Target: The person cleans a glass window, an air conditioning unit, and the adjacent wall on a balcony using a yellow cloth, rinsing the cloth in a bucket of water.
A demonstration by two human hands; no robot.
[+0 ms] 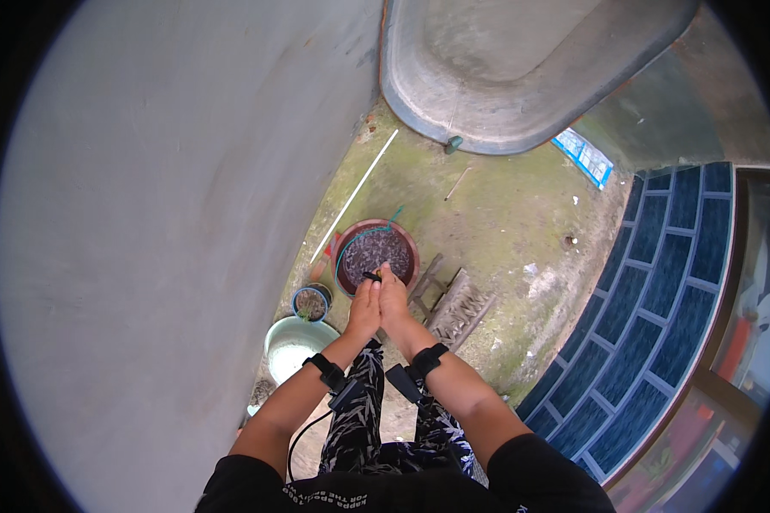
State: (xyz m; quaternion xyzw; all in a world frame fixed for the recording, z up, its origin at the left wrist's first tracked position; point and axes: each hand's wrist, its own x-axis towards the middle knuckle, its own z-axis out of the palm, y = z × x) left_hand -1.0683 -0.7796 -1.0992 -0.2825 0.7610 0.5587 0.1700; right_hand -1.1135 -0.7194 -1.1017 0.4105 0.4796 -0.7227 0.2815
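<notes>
My left hand [364, 309] and my right hand [394, 297] are pressed together in front of me, over the near rim of a round reddish-brown basin [412, 247]. Between their fingers a small black object [371, 276] sticks out to the left; its rest is hidden by the fingers. Inside the basin is a dark, speckled mass [373, 247], too unclear to name. A teal cord [348, 247] runs along the basin's left side and over its far rim.
Left of my legs stand a pale green tub [324, 330] and a blue-rimmed pot [294, 306] with soil. A slatted wooden piece [459, 314] lies right of the basin. A white rod [359, 189] lies along the grey wall [167, 224]. Ahead is a concrete trough [452, 118].
</notes>
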